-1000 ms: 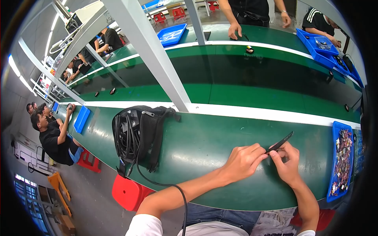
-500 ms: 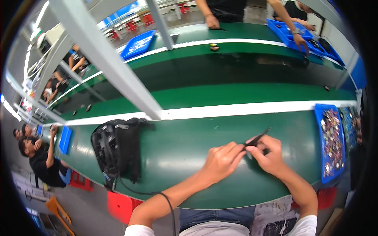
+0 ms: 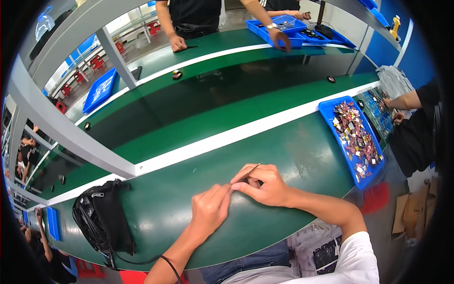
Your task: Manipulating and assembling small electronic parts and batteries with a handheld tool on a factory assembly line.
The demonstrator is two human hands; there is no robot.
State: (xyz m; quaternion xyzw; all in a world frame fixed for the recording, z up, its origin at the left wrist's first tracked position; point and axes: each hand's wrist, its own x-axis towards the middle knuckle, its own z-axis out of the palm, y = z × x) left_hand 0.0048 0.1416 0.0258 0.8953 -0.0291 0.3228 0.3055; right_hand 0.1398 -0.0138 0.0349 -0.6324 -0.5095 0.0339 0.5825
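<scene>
My two hands meet fingertip to fingertip above the green worktable (image 3: 283, 156). Between the thumb and fingers of my right hand (image 3: 267, 187) is a slim dark pointed tool (image 3: 251, 171), its thin tip slanting up to the right. My left hand (image 3: 209, 208) is closed, its fingers pinched at the tool's lower end, which they mostly hide. Whether the tool is a pair of tweezers or something else I cannot make out. A black bag (image 3: 106, 213) lies to the left of my left hand, and a black cable (image 3: 137, 261) runs from it across my left forearm.
On the right stands a blue tray (image 3: 338, 142) full of small parts with reddish wires; a co-worker's arm (image 3: 406, 100) reaches in beyond it. Past the white rail (image 3: 227, 142) runs a dark conveyor belt (image 3: 213, 94) with small dark parts. Another person (image 3: 196, 16) works across it.
The whole view has swung to the right, so the bag and trays appear further left. My hands still meet at the slim tool, less of which shows now.
</scene>
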